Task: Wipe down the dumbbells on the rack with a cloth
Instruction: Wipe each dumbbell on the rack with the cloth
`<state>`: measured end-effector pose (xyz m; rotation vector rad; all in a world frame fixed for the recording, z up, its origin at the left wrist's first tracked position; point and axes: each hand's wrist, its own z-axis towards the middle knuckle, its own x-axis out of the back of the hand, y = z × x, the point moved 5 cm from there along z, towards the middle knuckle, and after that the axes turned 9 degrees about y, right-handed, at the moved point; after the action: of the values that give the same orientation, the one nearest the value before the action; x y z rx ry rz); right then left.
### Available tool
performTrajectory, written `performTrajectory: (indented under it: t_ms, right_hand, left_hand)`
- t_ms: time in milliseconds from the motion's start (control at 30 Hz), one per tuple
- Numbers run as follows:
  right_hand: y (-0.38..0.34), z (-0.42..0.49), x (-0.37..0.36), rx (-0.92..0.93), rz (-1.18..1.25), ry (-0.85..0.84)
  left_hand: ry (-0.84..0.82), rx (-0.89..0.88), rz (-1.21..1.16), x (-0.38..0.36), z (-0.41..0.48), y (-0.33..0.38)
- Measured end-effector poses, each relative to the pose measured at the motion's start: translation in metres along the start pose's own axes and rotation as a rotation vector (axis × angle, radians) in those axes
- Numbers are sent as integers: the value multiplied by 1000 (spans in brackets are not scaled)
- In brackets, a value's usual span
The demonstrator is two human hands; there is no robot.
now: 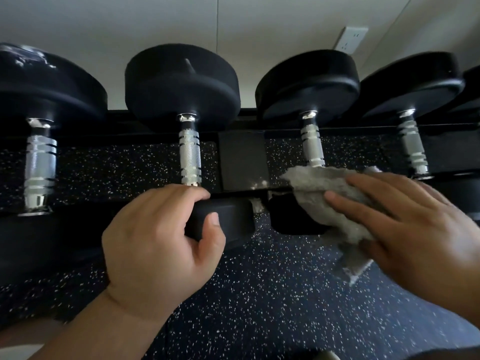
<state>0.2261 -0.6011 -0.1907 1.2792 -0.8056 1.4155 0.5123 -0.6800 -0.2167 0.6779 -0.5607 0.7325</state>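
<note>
Nearest the camera, the left hand point(155, 237) curls over the near black head of the second dumbbell point(191, 157), fingers wrapped across its top and thumb pressed on its front face. Right of that dumbbell, the right hand point(405, 219) lies flat with fingers slightly spread, pressing the grey cloth point(324, 193) onto the near head of the third dumbbell point(311, 141); a corner of cloth hangs below the palm. The speckled floor point(259, 294) lies under both hands. Beyond, the knurled chrome handles run back across the black rack point(241, 159) to the far heads by the wall, where a socket point(350, 38) sits up right of the third dumbbell.
</note>
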Motion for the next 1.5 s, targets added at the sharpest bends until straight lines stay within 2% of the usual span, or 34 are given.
performTrajectory:
  t_ms: [167, 333, 533, 667, 700, 767, 833, 933, 1000, 1067, 1133, 1200, 1267, 1333, 1433, 1500]
  right_hand:
    - [-35, 36, -23, 26, 42, -19]
    - [6, 19, -24, 142, 268, 16]
    - [46, -3, -28, -50, 588, 41]
    - [54, -9, -31, -473, 743, 36]
    - [50, -7, -32, -529, 752, 15]
    - [36, 4, -32, -512, 663, -27]
    - [17, 19, -22, -453, 424, -46]
    - [-28, 53, -11, -145, -7, -153]
    - [-64, 73, -20, -34, -98, -293]
    - [-84, 81, -36, -20, -160, -446]
    - [-87, 73, -46, 97, -249, -491]
    - [-76, 53, -47, 220, -289, -419]
    - [-62, 32, -40, 323, -205, -195]
    - [-40, 22, -27, 280, -66, -72]
    - [-16, 34, -9, 75, 76, -23]
    - [-10, 57, -4, -71, 161, -48]
  left_hand:
    - [12, -18, -1, -1, -1, -2]
    - [-37, -6, -30, 1, 1, 0]
    - [-57, 11, -15, -2, 1, 0]
    - [-17, 13, 0, -1, 0, 2]
    - [-7, 13, 18, -2, 0, 2]
    - [4, 14, 32, -2, 0, 3]
    - [11, 16, 38, -2, -1, 4]
    - [-1, 32, 62, -2, 0, 6]
    - [-27, 54, 82, -2, 1, 7]
    - [-51, 65, 72, -2, 2, 6]
    - [-56, 56, 49, -1, 3, 6]
    - [-46, 48, 39, -1, 3, 6]
    - [-30, 42, 32, -1, 2, 4]
    - [-14, 35, 19, -1, 2, 4]
    - [10, 20, 16, -2, 2, 5]
    - [4, 23, 13, -2, 1, 3]
